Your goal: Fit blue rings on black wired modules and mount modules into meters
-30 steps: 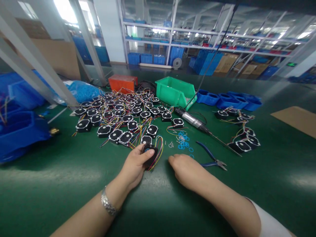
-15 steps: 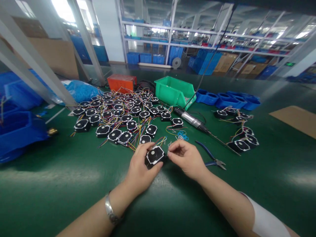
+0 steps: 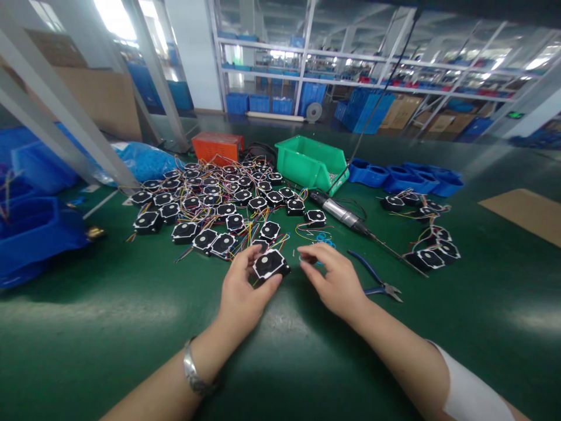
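My left hand (image 3: 243, 286) grips a small black motor (image 3: 268, 266) with a white-edged top, thumb along its near side and fingers round its far left. My right hand (image 3: 335, 275) is just right of it, apart from the motor, with thumb and forefinger curled close together. A tiny pale piece seems to sit between those fingertips, too small to name. A small screw (image 3: 293, 252) shows between the hands. Behind my right hand lie blue rings (image 3: 323, 238), partly hidden by it. Many similar motors (image 3: 223, 244) with coloured wires are heaped behind my left hand.
An electric screwdriver (image 3: 339, 211) lies beyond my right hand, and blue-handled cutters (image 3: 381, 286) lie to its right. A green bin (image 3: 307, 161) and an orange box (image 3: 218, 147) stand at the back. More motors (image 3: 429, 257) sit at right; blue bins (image 3: 39, 234) stand at left.
My left hand has moved slightly left with the motor and tilted it. My right fingertips have drawn away from the motor's right side, leaving a wider gap.
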### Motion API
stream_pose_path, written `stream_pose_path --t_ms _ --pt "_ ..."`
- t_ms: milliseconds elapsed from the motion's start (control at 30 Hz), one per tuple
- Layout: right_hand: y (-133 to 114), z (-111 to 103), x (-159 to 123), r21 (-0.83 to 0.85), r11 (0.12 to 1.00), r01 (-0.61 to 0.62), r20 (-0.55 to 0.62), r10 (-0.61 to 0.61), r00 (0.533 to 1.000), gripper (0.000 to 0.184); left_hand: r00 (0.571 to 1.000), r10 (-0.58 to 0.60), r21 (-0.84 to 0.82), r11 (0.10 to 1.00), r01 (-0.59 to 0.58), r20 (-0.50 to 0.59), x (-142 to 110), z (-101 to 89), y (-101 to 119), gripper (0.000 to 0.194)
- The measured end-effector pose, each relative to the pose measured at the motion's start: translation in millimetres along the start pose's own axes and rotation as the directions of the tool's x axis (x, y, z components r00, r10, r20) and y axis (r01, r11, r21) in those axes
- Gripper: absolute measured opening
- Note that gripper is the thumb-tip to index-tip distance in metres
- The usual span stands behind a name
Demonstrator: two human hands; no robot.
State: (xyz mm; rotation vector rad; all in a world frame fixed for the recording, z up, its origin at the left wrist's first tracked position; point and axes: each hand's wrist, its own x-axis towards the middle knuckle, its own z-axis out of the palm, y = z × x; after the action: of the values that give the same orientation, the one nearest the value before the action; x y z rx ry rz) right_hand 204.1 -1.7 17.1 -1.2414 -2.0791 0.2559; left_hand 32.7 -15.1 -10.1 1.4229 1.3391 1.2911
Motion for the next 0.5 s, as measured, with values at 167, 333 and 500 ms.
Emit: stream_pose_path --t_ms 167,333,500 --pt "46 9 9 -0.215 0.977 0.015 0.108 0.008 0.994 0.028 0.965 -0.252 -0.398 0.879 0.262 0.08 8 -1.0 3 0.059" --pt "65 21 12 -0.232 0.945 0.232 0.284 -0.162 0.945 0.037 0.947 -0.287 -0.564 0.762 0.318 0.147 7 0.0 9 0.05" --pt "58 16 14 -0.262 0.935 0.239 0.414 -0.115 0.903 0.033 0.963 -0.226 -0.564 0.781 0.269 0.146 4 -1.0 9 0.048"
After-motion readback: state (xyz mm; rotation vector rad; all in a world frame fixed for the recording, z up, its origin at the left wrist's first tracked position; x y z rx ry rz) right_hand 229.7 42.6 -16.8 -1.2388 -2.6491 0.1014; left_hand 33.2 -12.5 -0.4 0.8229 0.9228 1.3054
